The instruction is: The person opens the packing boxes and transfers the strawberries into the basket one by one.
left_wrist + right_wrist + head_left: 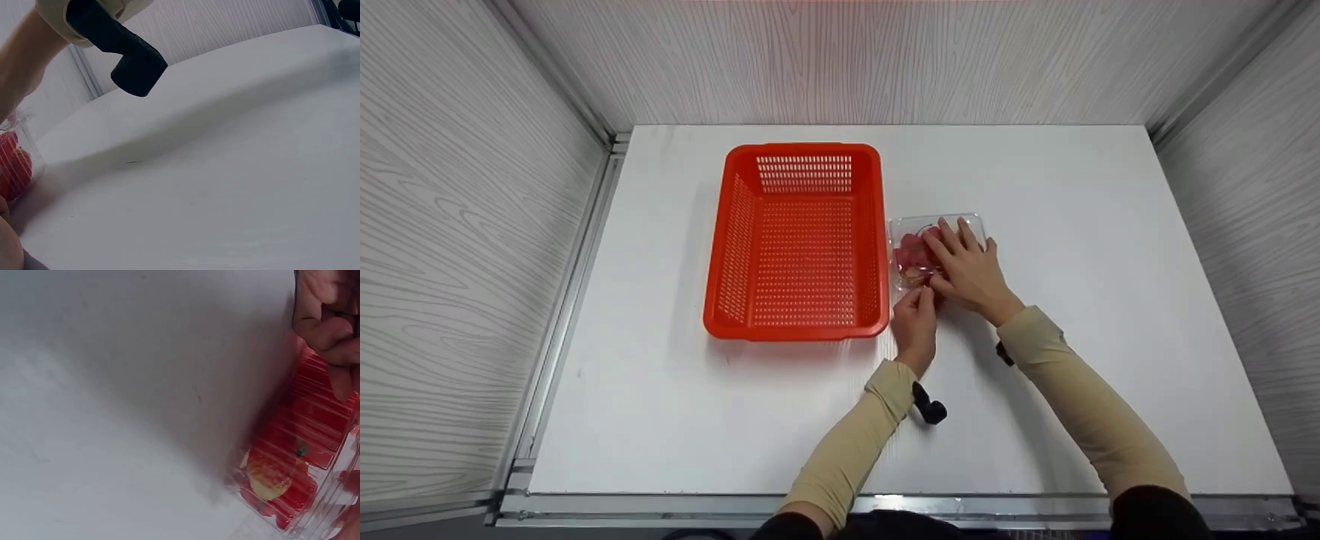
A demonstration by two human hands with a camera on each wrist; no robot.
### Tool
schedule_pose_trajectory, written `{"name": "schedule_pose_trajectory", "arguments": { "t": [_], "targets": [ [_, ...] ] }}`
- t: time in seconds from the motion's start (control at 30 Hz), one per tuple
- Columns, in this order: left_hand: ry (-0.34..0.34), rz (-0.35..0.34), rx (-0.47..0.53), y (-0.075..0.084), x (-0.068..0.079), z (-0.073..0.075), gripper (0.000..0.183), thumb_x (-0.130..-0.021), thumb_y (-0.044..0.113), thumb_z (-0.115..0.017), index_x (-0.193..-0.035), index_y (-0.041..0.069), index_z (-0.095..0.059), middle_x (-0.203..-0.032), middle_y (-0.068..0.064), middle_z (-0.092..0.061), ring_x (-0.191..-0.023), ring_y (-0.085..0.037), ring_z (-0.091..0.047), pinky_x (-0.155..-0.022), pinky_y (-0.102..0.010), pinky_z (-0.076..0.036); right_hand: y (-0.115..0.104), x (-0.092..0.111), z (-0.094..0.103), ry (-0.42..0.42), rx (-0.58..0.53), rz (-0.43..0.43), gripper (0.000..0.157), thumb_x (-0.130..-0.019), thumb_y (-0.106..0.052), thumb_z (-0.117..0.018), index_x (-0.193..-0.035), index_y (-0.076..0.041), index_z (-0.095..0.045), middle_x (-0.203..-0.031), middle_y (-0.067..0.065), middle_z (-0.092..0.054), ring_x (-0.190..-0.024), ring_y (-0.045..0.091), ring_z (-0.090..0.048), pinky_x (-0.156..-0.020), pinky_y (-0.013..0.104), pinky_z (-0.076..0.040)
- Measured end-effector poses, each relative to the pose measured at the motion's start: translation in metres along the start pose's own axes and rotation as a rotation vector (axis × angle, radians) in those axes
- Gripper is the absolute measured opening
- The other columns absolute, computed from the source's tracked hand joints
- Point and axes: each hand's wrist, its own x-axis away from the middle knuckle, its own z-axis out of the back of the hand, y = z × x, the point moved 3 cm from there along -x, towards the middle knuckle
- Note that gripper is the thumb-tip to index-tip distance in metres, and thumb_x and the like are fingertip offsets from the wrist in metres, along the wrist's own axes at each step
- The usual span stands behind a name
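Note:
A clear plastic box (904, 281) with red, fruit-like pieces (911, 246) inside stands on the white table. My right hand (969, 271) lies over its top with the fingers spread. At the near edge my left hand (915, 326) has curled fingers, and its thumb and forefinger pinch the box's rim. From the right wrist view, the ribbed side of the box (315, 422) shows red pieces, a yellowish patch and a bit of green; the left hand (332, 326) is against it. Only a sliver of the left hand (8, 244) appears in the left wrist view.
An orange-red perforated basket (795, 333) stands just left of the box, its rim close to the left hand. The white table (1110, 300) extends to the right and in front. Pale wood-grain panels (825, 67) enclose the back and sides.

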Motion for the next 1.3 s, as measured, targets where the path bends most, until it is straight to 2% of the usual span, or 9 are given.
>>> {"name": "schedule_pose_trajectory", "arguments": {
  "t": [0.17,0.27,0.37,0.47,0.57,0.77,0.97,1.1,1.3],
  "targets": [
    [-0.027,0.029,0.049,-0.004,0.001,0.000,0.025,-0.091,0.023,-0.061,-0.069,0.016,-0.071,-0.063,0.006,-0.062,-0.061,-0.009,-0.055,-0.057,-0.026,-0.043,0.006,-0.008,0.016,0.045,-0.036,-0.028,0.059,-0.089,-0.032,-0.045,-0.144,-0.013,-0.050,-0.146,0.016,-0.049,-0.133,0.043,-0.043,-0.084,0.071,-0.041],
    [-0.074,0.028,0.069,-0.006,0.001,0.001,0.024,-0.093,0.023,-0.059,-0.076,0.015,-0.075,-0.068,0.004,-0.068,-0.062,-0.011,-0.060,-0.058,-0.026,-0.046,0.015,-0.019,0.039,0.073,-0.102,-0.055,0.053,-0.086,-0.029,-0.044,-0.135,-0.014,-0.059,-0.118,0.018,-0.068,-0.107,0.041,-0.062,-0.069,0.062,-0.049],
    [-0.114,-0.015,0.105,-0.007,0.000,0.003,0.025,-0.094,0.018,-0.057,-0.078,0.014,-0.076,-0.067,0.002,-0.068,-0.062,-0.012,-0.061,-0.057,-0.026,-0.046,0.025,-0.034,0.064,0.021,-0.171,-0.082,0.049,-0.090,-0.034,-0.046,-0.134,-0.017,-0.061,-0.092,0.017,-0.070,-0.083,0.039,-0.065,-0.063,0.056,-0.051],
    [-0.132,-0.054,0.131,-0.007,-0.001,0.004,0.028,-0.094,0.015,-0.055,-0.076,0.014,-0.076,-0.066,0.000,-0.067,-0.061,-0.014,-0.060,-0.057,-0.026,-0.046,0.037,-0.045,0.082,0.023,-0.309,-0.140,0.045,-0.096,-0.040,-0.054,-0.133,-0.016,-0.062,-0.101,0.014,-0.072,-0.088,0.035,-0.067,-0.076,0.054,-0.051],
    [-0.160,-0.081,0.145,-0.006,0.001,0.004,0.028,-0.095,0.014,-0.055,-0.078,0.010,-0.077,-0.068,-0.004,-0.067,-0.063,-0.015,-0.060,-0.058,-0.026,-0.046,0.055,-0.049,0.087,0.164,-0.535,-0.199,0.039,-0.093,-0.033,-0.069,-0.124,-0.009,-0.067,-0.116,0.012,-0.070,-0.103,0.029,-0.067,-0.088,0.051,-0.051],
    [-0.199,-0.098,0.123,-0.007,0.004,0.005,0.029,-0.096,0.015,-0.055,-0.079,0.011,-0.077,-0.070,-0.006,-0.069,-0.064,-0.016,-0.061,-0.059,-0.027,-0.046,0.085,-0.039,0.055,0.388,-1.019,-0.321,0.023,-0.096,-0.014,-0.065,-0.116,-0.003,-0.069,-0.114,0.017,-0.069,-0.102,0.021,-0.066,-0.093,0.028,-0.049],
    [-0.213,-0.088,0.102,-0.010,0.003,0.006,0.030,-0.095,0.017,-0.054,-0.076,0.016,-0.077,-0.068,-0.002,-0.067,-0.064,-0.016,-0.061,-0.059,-0.028,-0.047,0.093,-0.020,0.004,0.231,-1.423,-0.426,0.033,-0.105,-0.019,-0.048,-0.130,0.001,-0.058,-0.129,0.030,-0.057,-0.121,0.041,-0.056,-0.106,0.046,-0.039],
    [-0.225,-0.075,0.096,-0.012,0.004,0.006,0.029,-0.096,0.020,-0.054,-0.077,0.018,-0.076,-0.070,-0.004,-0.068,-0.065,-0.016,-0.061,-0.059,-0.028,-0.047,0.086,-0.003,-0.016,0.091,-1.502,-0.558,0.049,-0.107,-0.031,-0.041,-0.141,0.004,-0.046,-0.137,0.027,-0.053,-0.128,0.040,-0.051,-0.110,0.042,-0.035],
    [-0.218,-0.087,0.098,-0.012,0.004,0.008,0.029,-0.095,0.019,-0.054,-0.076,0.018,-0.076,-0.069,-0.003,-0.067,-0.065,-0.017,-0.061,-0.059,-0.028,-0.047,0.081,0.006,-0.027,0.117,-1.507,-0.644,0.051,-0.107,-0.034,-0.042,-0.147,-0.002,-0.040,-0.135,0.016,-0.059,-0.126,0.026,-0.056,-0.114,0.040,-0.028]
  ]
}}
